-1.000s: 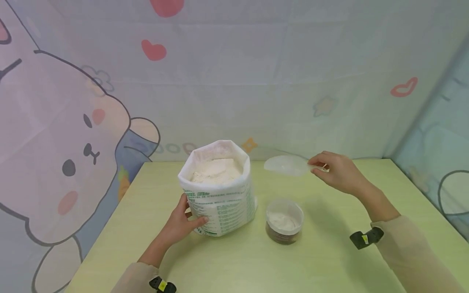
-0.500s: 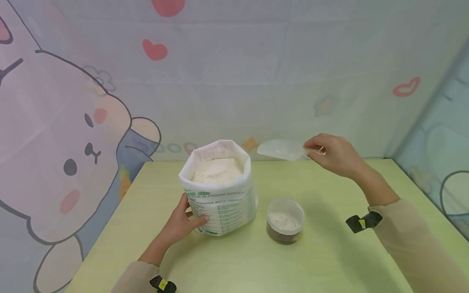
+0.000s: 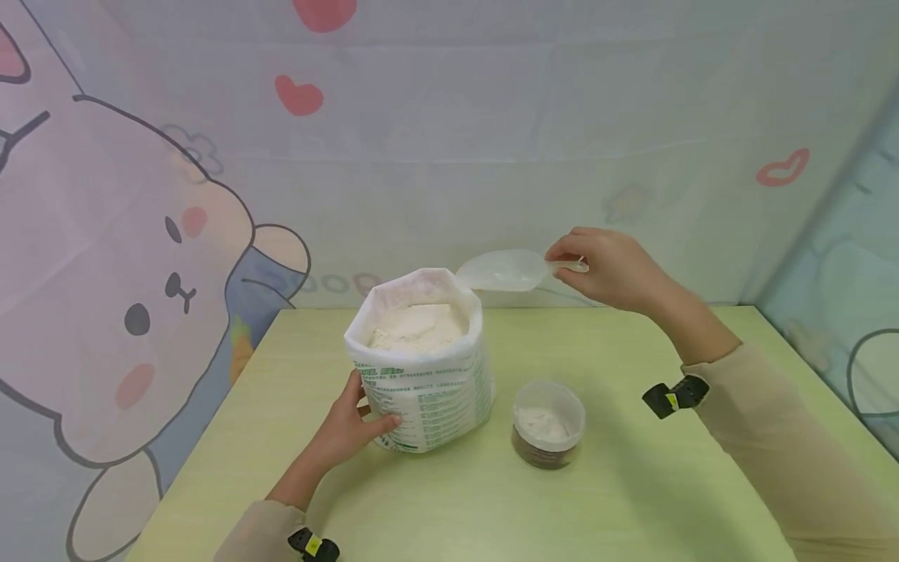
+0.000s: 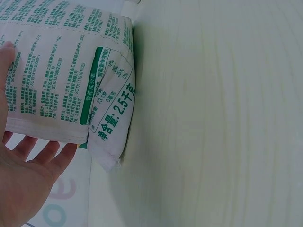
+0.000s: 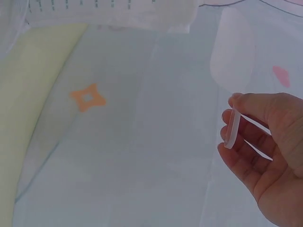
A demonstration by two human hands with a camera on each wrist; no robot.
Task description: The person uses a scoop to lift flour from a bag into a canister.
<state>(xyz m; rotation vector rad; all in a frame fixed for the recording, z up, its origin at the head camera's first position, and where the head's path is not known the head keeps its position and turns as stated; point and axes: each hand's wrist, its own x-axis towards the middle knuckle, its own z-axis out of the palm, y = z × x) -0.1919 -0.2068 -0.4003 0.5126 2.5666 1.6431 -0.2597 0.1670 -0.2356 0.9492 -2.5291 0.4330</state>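
Note:
A white bag of flour (image 3: 421,390) with green print stands upright and unrolled at the top, pale powder (image 3: 421,328) filling it near the rim. My left hand (image 3: 347,429) grips its lower left side, thumb on the front and fingers round the side; the left wrist view shows those fingers (image 4: 47,153) along the bag's edge. Pinched by its handle in my right hand (image 3: 607,265) is a translucent plastic scoop (image 3: 502,271), raised beside the bag's mouth with its tip close to the right rim. In the right wrist view, the scoop's bowl (image 5: 232,52) points away from the fingers.
A round tub (image 3: 548,449) with clear upper walls and some white powder in it stands to the right of the bag on the pale green table (image 3: 435,515). Behind the table hangs a printed cloth (image 3: 456,117).
My right hand has lifted the scoop up and carried it left, from above the tub to beside the bag's rim. The left hand, bag and tub stay put.

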